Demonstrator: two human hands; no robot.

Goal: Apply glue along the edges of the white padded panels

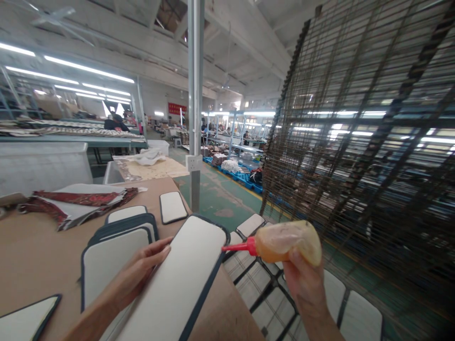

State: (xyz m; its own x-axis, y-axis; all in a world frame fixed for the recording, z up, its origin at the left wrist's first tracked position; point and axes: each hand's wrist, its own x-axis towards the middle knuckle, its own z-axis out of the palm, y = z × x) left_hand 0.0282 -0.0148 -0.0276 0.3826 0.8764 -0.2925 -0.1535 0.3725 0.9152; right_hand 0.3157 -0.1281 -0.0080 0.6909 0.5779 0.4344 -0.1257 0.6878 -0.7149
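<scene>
Pinching the probably light, stiff panel (188, 270) by its edge, left hand (144, 265); right hand (304, 282) grasps the bottle (279, 241), likely squeezable.

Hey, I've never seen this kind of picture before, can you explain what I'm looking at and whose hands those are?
There is no machine here: this single picture comes from a camera worn on a person's head, looking forward and down at their own bare hands. The left hand holds a long white panel with rounded corners and a dark border by its left edge. The right hand holds a soft, see-through amber bottle with a red nozzle, its tip at the panel's border; whether they touch is hard to tell. On the brown table lie similar dark-edged white panels and crumpled red-patterned and white fabric. A tall dark wire-mesh rack stands at right.
</scene>
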